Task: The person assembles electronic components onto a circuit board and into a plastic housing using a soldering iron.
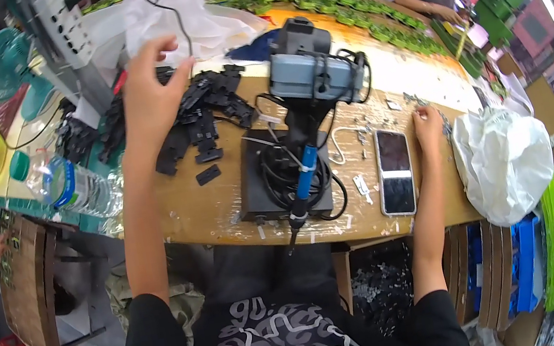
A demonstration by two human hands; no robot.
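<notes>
Centrally, one blue-grey device (pixel 301 78) stands between the hands, near one phone (pixel 394 174). One bottle's (pixel 72 185) blue label is too small to read. Left grip (pixel 148 95): spread wide, bare, above uncountable heaped black parts (pixel 204 130) on the counter (pixel 187 207). Right grip (pixel 428 124): fingers curled, contents hidden.

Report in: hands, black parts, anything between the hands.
Left hand open beside piled black parts. Right hand curled, grip unclear. Between: phone, blue-handled tool.
</notes>
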